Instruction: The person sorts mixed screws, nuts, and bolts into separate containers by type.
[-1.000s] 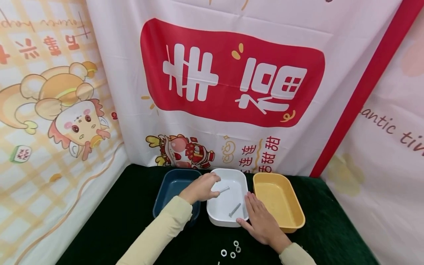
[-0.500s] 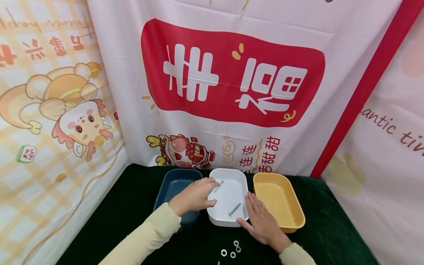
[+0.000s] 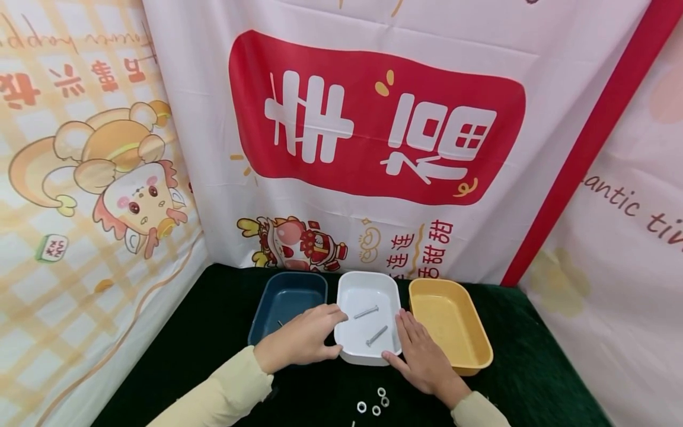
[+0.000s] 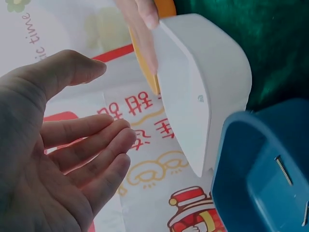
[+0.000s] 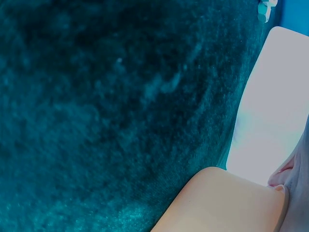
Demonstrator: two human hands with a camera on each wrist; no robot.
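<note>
My left hand (image 3: 301,335) hovers at the left side of the white tray (image 3: 369,360), partly over the blue tray (image 3: 306,279). In the left wrist view its fingers (image 4: 91,150) are loosely bent, thumb apart, holding nothing. Two silver bolts lie in the white tray: one bolt (image 3: 366,312) farther back, the other bolt (image 3: 376,335) nearer the front. With fingers extended, my right hand (image 3: 424,356) rests against the white tray's right rim. In the left wrist view, the blue tray holds a bolt (image 4: 284,170) and part of another metal piece (image 4: 305,213).
To the right stands a yellow tray (image 3: 482,356), partly behind my right hand. Several metal nuts (image 3: 376,410) lie on the dark green cloth (image 3: 539,379) in front of the trays. Printed fabric (image 3: 480,35) hangs close behind and on both sides.
My left hand has drawn back leftward and nearer from over the white tray. The bolt by its fingertips has come free and turned, and lies in the tray. My right hand stays put.
</note>
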